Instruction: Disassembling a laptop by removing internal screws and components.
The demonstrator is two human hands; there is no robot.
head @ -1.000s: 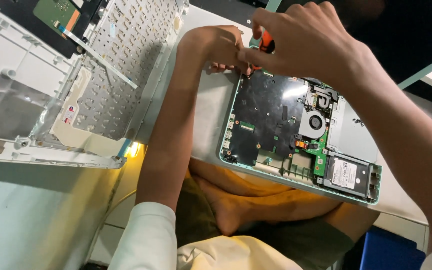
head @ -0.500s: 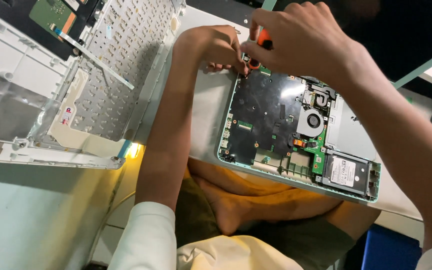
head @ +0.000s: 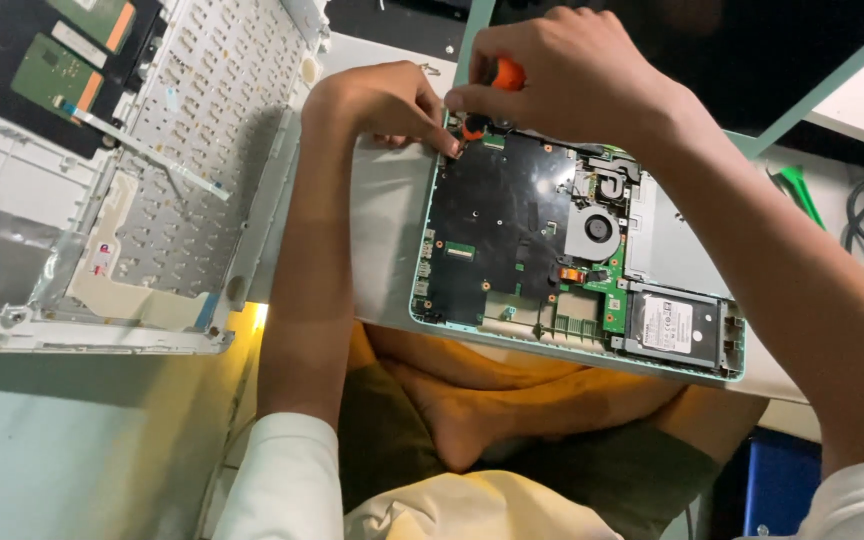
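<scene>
Off the laptop base's left edge, the removed keyboard cover [head: 152,170] is lying face down. At the far left corner of the opened laptop base [head: 572,250], the left hand [head: 377,100] is pinching narrowly beside the screw spot, while the right hand [head: 562,75] is gripping an orange screwdriver [head: 497,85]. Keeping it upright and pressed should prevent slipping onto the black board [head: 512,220].

Orange-handled screwdriver [head: 505,76], mint-green laptop base [head: 422,300]

Two hands [head: 382,100], one screwdriver [head: 507,75].
</scene>
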